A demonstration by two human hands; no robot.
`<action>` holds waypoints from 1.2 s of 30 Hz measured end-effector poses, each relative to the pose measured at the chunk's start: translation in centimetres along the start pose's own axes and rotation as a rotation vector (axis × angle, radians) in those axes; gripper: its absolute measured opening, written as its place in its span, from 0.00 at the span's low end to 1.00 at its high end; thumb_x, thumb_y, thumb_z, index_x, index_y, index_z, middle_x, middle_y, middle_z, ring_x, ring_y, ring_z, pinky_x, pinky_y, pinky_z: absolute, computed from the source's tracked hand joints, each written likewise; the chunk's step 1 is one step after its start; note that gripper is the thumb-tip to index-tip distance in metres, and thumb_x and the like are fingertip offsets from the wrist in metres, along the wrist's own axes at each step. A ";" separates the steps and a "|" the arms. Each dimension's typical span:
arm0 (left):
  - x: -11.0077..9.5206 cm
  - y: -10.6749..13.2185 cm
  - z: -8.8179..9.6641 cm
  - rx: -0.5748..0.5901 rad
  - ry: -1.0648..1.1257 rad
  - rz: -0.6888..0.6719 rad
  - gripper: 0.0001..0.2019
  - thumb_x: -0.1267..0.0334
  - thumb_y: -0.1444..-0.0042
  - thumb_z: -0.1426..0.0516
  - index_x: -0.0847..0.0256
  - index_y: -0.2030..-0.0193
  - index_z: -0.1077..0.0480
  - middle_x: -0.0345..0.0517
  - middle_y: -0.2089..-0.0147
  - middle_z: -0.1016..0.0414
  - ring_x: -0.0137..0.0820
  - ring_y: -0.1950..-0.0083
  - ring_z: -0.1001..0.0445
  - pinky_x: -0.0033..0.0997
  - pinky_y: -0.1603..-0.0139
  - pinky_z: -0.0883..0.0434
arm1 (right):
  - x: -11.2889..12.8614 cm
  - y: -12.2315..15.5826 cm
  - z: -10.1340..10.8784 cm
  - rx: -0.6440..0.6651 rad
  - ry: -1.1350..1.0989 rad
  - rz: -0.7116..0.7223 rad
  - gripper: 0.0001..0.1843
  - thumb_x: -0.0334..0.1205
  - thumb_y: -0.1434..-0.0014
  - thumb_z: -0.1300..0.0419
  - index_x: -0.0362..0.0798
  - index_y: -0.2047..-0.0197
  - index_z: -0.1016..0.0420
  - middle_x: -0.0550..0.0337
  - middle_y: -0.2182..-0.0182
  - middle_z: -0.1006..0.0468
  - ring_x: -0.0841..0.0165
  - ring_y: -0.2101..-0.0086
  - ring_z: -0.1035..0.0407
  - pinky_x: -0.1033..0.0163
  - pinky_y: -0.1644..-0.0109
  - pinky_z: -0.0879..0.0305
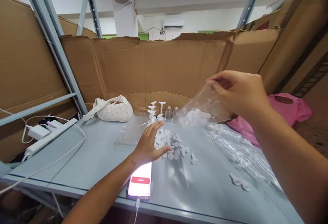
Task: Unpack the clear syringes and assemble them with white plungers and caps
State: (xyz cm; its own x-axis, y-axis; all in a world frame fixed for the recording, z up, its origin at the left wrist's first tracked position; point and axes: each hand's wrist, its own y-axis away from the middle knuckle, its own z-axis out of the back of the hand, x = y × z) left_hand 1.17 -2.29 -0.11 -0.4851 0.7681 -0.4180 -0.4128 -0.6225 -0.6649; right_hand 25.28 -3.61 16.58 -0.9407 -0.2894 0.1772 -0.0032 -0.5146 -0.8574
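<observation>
My right hand [235, 89] is raised over the table and pinches the top of a clear plastic bag [205, 99]. White plastic pieces [194, 116] lie in the bottom of that bag. Beside a pile of small white plastic parts [165, 138], my left hand [151, 145] has its thumb and fingers apart and holds nothing. Whether its fingertips touch the pile, I cannot tell. Several loose parts are scattered to the right of the pile, one white piece [194, 159] among them. Partly under my left wrist lies a lit phone [140, 181].
White stemmed parts [161, 109] and small clear bottles [168, 113] stand at the back. A floral pouch [115, 109] and a power strip [51, 136] are on the left. Clear plastic film [243, 152] and a pink bag [289, 109] lie right. Cardboard [164, 66] walls the table's back.
</observation>
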 end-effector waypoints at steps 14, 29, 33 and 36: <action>-1.2 1.0 -0.5 -0.075 0.456 0.286 0.47 0.58 0.56 0.36 0.50 0.34 0.61 0.53 0.39 0.41 0.45 0.40 0.38 0.45 0.43 0.38 | 8.3 0.9 0.2 0.232 -0.265 0.031 0.17 0.46 0.44 0.49 0.48 0.58 0.26 0.65 0.73 0.24 0.70 0.72 0.28 0.63 0.66 0.33; -0.3 -0.5 1.4 -0.050 1.055 0.475 0.40 0.60 0.57 0.35 0.54 0.38 0.48 0.52 0.42 0.35 0.42 0.42 0.35 0.43 0.43 0.37 | -7.9 25.3 0.0 0.406 -0.073 -0.407 0.25 0.57 0.47 0.48 0.51 0.53 0.29 0.49 0.54 0.24 0.50 0.55 0.29 0.45 0.54 0.30; -0.4 -0.4 1.5 -0.058 1.051 0.482 0.38 0.61 0.57 0.35 0.55 0.40 0.46 0.51 0.44 0.33 0.41 0.43 0.34 0.43 0.43 0.36 | -8.9 28.9 -2.4 0.445 -0.019 -0.376 0.30 0.55 0.44 0.51 0.46 0.44 0.36 0.45 0.45 0.33 0.54 0.44 0.40 0.46 0.41 0.44; -0.1 -0.4 1.3 -0.071 1.046 0.487 0.38 0.61 0.57 0.35 0.55 0.40 0.45 0.50 0.45 0.31 0.40 0.44 0.32 0.42 0.44 0.36 | -8.2 28.2 -4.1 0.530 0.009 -0.327 0.32 0.55 0.42 0.52 0.47 0.39 0.42 0.45 0.39 0.41 0.55 0.40 0.47 0.47 0.39 0.47</action>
State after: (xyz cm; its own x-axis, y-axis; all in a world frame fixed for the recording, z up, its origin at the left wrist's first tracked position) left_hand 0.34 -2.35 1.00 0.3082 0.2188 -0.9258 -0.2967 -0.9026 -0.3120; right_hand 31.57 -12.46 -11.01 -0.9221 -0.0435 0.3844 -0.1252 -0.9066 -0.4029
